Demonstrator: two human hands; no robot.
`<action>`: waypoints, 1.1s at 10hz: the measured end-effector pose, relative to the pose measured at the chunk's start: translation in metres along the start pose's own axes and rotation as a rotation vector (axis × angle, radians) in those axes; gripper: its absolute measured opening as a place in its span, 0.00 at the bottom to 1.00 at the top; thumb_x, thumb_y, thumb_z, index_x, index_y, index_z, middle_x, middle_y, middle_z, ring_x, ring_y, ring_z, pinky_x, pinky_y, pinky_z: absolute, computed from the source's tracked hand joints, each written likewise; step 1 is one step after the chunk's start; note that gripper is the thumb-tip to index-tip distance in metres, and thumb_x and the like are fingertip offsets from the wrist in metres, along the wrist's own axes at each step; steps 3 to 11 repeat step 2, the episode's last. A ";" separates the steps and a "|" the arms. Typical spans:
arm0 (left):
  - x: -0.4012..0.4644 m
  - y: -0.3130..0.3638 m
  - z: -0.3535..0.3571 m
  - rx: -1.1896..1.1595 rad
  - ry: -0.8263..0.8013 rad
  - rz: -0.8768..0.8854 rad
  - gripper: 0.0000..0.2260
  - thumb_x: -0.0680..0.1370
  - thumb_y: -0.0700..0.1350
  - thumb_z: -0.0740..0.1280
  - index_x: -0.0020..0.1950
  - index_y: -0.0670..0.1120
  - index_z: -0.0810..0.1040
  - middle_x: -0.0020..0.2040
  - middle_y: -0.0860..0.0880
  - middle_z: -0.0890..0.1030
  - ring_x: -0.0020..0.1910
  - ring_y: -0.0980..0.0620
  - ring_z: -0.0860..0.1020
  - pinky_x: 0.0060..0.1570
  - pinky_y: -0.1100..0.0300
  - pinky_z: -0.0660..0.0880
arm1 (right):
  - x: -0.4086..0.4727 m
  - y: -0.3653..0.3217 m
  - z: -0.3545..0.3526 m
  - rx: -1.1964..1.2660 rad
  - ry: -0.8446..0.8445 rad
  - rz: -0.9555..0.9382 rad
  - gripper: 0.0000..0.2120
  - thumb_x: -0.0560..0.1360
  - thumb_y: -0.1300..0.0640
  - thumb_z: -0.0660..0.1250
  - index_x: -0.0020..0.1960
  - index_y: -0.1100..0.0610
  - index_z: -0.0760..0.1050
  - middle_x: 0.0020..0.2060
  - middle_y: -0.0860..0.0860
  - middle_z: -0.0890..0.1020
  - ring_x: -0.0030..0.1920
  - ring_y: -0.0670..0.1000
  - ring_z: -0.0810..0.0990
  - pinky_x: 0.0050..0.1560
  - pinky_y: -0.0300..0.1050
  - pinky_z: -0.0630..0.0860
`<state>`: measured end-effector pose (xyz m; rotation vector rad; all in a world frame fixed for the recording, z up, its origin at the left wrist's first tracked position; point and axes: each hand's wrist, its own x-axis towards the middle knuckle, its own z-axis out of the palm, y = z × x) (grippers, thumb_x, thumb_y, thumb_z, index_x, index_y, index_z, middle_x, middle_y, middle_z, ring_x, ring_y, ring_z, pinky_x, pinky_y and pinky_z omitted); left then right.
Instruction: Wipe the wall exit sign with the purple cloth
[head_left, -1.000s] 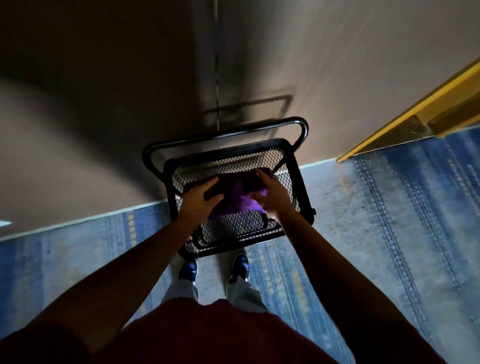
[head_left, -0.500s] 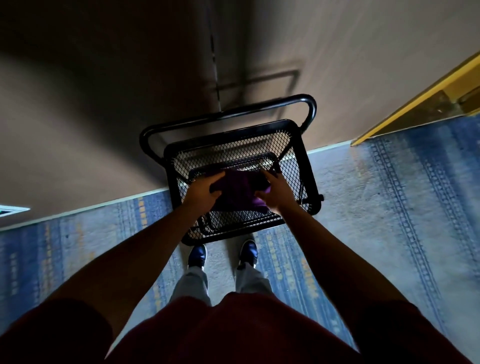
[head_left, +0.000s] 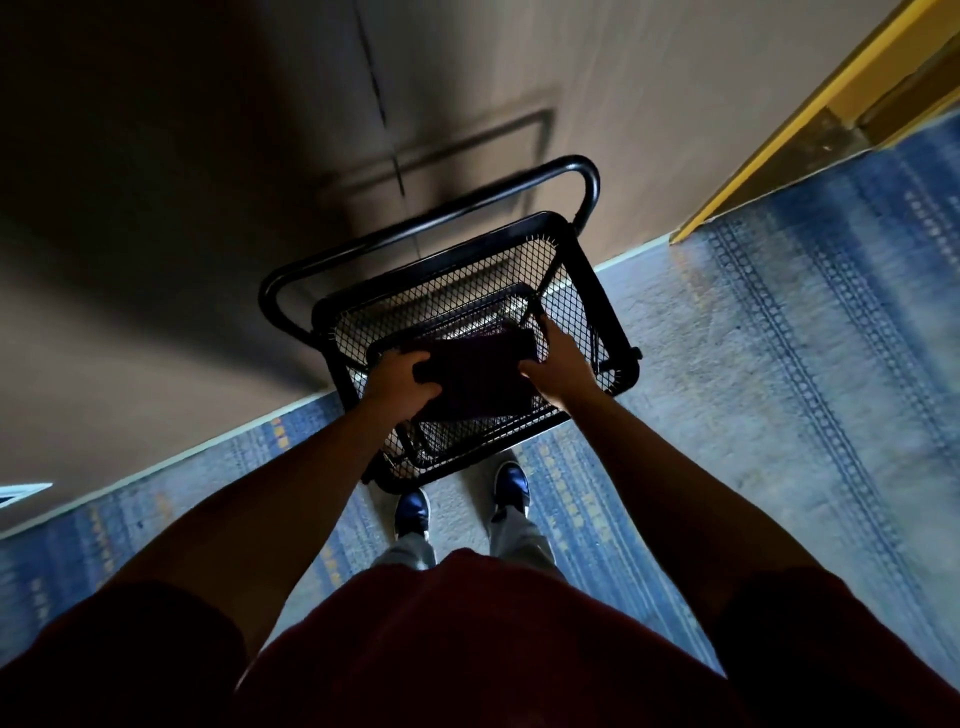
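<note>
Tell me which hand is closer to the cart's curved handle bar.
Right. The right hand holds the purple cloth near the bend of the handle bar; the left hand grips the cloth's other edge, farther from that bend.

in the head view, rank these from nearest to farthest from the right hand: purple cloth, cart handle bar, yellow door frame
1. purple cloth: held by the right hand at its right edge, over the mesh cart.
2. cart handle bar: beyond the basket, by the wall.
3. yellow door frame: far off at the upper right.
</note>
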<state>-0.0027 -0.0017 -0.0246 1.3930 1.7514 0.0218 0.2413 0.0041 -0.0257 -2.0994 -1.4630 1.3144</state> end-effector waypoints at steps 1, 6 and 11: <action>0.001 -0.008 -0.013 -0.053 0.027 0.050 0.24 0.75 0.46 0.76 0.71 0.47 0.77 0.75 0.41 0.68 0.72 0.41 0.71 0.68 0.52 0.71 | -0.002 -0.001 -0.004 0.028 0.058 0.033 0.39 0.77 0.61 0.73 0.83 0.55 0.58 0.77 0.60 0.69 0.75 0.62 0.71 0.69 0.49 0.71; 0.005 -0.018 -0.028 -0.116 0.104 0.150 0.21 0.74 0.42 0.77 0.67 0.46 0.79 0.72 0.41 0.71 0.71 0.42 0.72 0.67 0.56 0.69 | -0.006 -0.011 -0.007 0.033 0.127 0.054 0.41 0.78 0.58 0.73 0.84 0.53 0.54 0.78 0.61 0.67 0.75 0.64 0.70 0.72 0.58 0.71; 0.005 -0.018 -0.028 -0.116 0.104 0.150 0.21 0.74 0.42 0.77 0.67 0.46 0.79 0.72 0.41 0.71 0.71 0.42 0.72 0.67 0.56 0.69 | -0.006 -0.011 -0.007 0.033 0.127 0.054 0.41 0.78 0.58 0.73 0.84 0.53 0.54 0.78 0.61 0.67 0.75 0.64 0.70 0.72 0.58 0.71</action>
